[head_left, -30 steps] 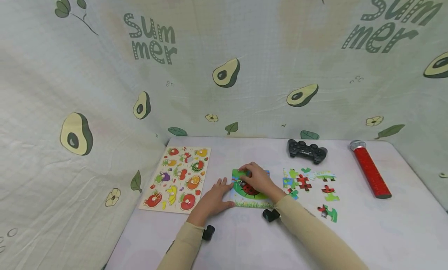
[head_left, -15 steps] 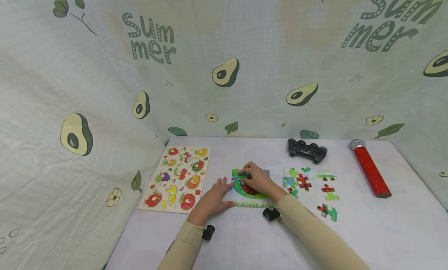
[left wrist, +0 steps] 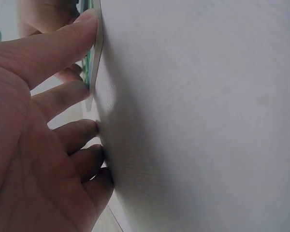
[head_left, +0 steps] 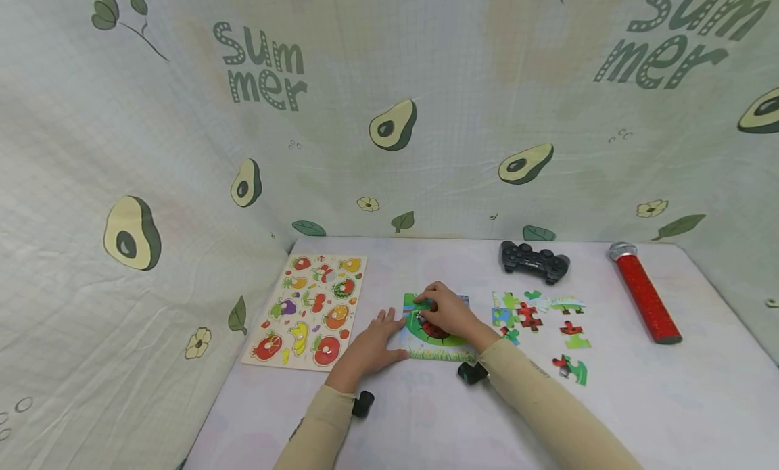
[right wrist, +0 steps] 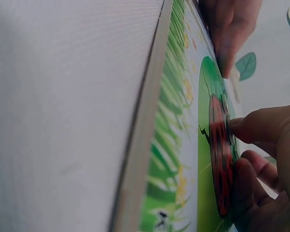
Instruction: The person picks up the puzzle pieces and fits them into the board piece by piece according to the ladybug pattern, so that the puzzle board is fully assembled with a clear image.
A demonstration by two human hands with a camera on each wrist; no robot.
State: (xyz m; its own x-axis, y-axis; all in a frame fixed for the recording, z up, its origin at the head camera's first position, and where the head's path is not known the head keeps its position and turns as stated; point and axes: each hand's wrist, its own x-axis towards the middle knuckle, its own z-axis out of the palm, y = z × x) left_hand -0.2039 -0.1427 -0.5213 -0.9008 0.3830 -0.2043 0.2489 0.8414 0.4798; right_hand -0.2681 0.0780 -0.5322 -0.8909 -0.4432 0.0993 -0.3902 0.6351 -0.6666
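The left hand (head_left: pixel 372 345) is placed nearest, its fingers apart, with thumb and index finger touching the left edge of the ladybug board (head_left: pixel 435 355) and nothing seen clamped in that grip. The board is laid flat on the tabletop (head_left: pixel 402 423), just to the right of that hand, and its ladybug picture (head_left: pixel 433 330) is slanted, head toward the far left and body toward the near right. Over that head the right hand (head_left: pixel 449 313) is set, its grip drawn together; a thin puzzle piece (right wrist: pixel 228 134) seems to be pinched at the thumb tip, directly beneath the grip and nearer to it than to the left hand. Its long axis is hidden by the fingers, and whether it is seated cannot be told. Farther right, loose puzzle pieces (head_left: pixel 529 318) are scattered; beyond them a game controller (head_left: pixel 534 262) is seen.
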